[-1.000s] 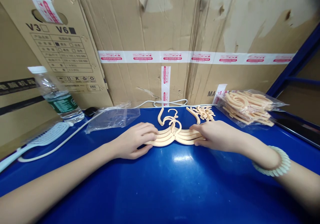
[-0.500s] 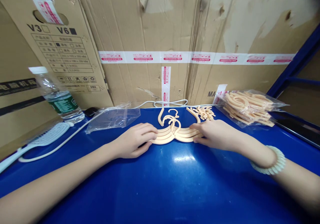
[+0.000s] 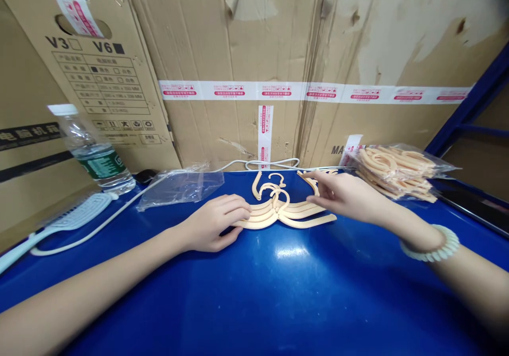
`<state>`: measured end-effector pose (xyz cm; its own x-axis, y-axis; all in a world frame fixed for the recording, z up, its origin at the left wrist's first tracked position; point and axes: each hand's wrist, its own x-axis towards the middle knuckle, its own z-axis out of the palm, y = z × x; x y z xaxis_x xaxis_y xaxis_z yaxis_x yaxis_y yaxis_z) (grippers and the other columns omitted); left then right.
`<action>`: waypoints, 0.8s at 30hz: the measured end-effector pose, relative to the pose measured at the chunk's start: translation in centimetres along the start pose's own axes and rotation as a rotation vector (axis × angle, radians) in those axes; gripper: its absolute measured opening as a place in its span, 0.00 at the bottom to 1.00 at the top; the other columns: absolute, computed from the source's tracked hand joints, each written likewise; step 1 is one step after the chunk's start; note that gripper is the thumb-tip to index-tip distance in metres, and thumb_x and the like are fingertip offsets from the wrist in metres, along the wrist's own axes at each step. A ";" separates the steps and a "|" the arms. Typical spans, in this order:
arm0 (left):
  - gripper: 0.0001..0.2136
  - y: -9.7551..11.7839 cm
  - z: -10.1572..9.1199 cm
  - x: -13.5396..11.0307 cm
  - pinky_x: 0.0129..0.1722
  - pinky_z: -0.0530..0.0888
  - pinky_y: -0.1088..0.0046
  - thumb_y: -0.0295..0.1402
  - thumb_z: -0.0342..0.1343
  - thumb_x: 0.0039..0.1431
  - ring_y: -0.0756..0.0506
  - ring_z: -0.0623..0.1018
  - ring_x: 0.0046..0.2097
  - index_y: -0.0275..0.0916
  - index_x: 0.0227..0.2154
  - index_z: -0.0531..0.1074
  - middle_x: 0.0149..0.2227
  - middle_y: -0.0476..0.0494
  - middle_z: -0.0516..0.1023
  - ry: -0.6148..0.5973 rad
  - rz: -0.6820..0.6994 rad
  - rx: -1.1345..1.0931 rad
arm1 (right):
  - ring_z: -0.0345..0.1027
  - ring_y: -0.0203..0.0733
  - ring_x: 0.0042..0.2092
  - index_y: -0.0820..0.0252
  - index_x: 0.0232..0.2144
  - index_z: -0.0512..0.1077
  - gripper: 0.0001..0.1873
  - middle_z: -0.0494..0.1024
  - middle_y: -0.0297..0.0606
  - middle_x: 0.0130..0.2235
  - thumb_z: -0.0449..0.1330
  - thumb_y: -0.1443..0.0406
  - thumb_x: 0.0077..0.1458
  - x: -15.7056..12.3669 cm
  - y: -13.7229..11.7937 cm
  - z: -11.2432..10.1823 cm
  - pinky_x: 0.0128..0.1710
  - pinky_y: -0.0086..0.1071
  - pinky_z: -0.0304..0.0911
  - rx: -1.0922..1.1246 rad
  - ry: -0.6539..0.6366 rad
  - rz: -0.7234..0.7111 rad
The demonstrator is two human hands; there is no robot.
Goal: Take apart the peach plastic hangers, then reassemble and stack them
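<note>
Several beige hangers [image 3: 264, 221] lie stacked side by side on the blue tabletop, their hooks overlapping in the middle. My left hand [image 3: 217, 223] has its fingers curled over their left ends. The right arm of the nearest hanger [image 3: 314, 222] angles out from the others. Over the right ends hovers my right hand [image 3: 344, 194], thumb and fingers apart, with nothing visible between them. Behind the stack lie a loose curved hanger arm [image 3: 256, 186], a loose hook [image 3: 277, 178] and another slim arm piece [image 3: 308, 181]. My right hand partly hides a pile of small beige parts [image 3: 331, 172].
Bags of beige parts [image 3: 393, 167] sit at the back right, near a dark flat device [image 3: 477, 205]. An empty clear bag [image 3: 181, 189], a water bottle [image 3: 101, 159], a hairbrush [image 3: 79, 215] and a white cable [image 3: 99, 234] lie left. Cardboard [image 3: 222, 133] walls the back.
My right hand has let go of the hangers' right ends and moved up and slightly right. The nearest hanger's right arm now shows fully. My left hand has stayed put.
</note>
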<state>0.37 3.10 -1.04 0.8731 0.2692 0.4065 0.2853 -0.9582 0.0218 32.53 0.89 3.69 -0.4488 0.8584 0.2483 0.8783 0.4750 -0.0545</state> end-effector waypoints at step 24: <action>0.07 -1.7 -2.3 2.4 0.43 0.74 0.63 0.26 0.49 0.62 0.42 0.78 0.41 0.35 0.38 0.72 0.38 0.41 0.78 0.008 -0.565 0.219 | 0.72 0.37 0.32 0.64 0.48 0.70 0.16 0.78 0.35 0.29 0.50 0.66 0.61 3.1 2.7 -0.1 0.35 0.28 0.63 0.035 0.235 0.123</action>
<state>1.10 5.13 1.96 0.5598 0.7290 0.3939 0.7793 -0.6247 0.0487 33.54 4.85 4.40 -0.2853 0.8433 0.4555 0.9157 0.3802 -0.1303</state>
